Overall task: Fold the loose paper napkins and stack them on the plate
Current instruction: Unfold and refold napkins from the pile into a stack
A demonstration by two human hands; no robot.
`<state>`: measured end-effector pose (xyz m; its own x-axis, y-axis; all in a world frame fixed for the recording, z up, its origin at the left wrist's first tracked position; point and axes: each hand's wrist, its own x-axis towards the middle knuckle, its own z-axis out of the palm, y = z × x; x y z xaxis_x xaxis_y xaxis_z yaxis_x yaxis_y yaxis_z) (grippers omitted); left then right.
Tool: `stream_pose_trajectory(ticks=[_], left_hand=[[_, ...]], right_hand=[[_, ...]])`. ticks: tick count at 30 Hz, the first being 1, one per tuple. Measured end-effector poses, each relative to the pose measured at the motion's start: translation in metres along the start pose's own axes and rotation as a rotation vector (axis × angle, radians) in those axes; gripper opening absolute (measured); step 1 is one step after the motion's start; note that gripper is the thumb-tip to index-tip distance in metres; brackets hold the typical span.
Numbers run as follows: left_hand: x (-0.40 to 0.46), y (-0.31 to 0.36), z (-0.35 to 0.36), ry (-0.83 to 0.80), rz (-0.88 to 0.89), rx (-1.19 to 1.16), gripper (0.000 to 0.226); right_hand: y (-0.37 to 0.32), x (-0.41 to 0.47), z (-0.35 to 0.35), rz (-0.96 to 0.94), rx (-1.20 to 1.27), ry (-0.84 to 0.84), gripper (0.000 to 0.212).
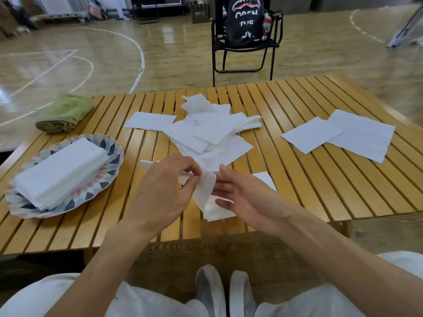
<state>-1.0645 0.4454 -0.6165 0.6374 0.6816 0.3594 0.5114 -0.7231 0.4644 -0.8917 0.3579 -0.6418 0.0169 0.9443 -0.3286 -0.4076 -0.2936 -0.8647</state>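
Slatted wooden table (297, 179) on gym floor (114, 60); both hands apparently pinch a napkin (207, 191).

A rolled green towel (65, 113) lies at the far left corner of the slatted wooden counter (297, 179). Beyond the counter's far edge, a black folding chair (246, 53) stands on the glossy court floor (91, 56), holding a black shark-mouth backpack (245, 19).
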Motion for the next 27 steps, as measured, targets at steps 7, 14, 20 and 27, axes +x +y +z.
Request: stream_pose_trajectory(ticks=[7, 14, 20, 27], left_hand=[[0.001, 0.014, -0.006, 0.077, 0.172, 0.055, 0.006], [0.002, -0.001, -0.006, 0.235, -0.339, -0.301, 0.020], [0.000, -0.003, -0.002, -0.339, -0.763, -0.821, 0.079], [0.003, 0.013, 0.005, -0.198, -0.383, -1.334, 0.048]], right_hand=[[-0.003, -0.006, 0.006, -0.065, 0.102, -0.042, 0.040], [-0.023, -0.017, -0.006, -0.139, 0.137, 0.066, 0.046], [-0.037, -0.021, -0.016, -0.225, 0.269, 0.025, 0.044], [-0.037, -0.024, -0.022, -0.214, 0.254, 0.056, 0.043]])
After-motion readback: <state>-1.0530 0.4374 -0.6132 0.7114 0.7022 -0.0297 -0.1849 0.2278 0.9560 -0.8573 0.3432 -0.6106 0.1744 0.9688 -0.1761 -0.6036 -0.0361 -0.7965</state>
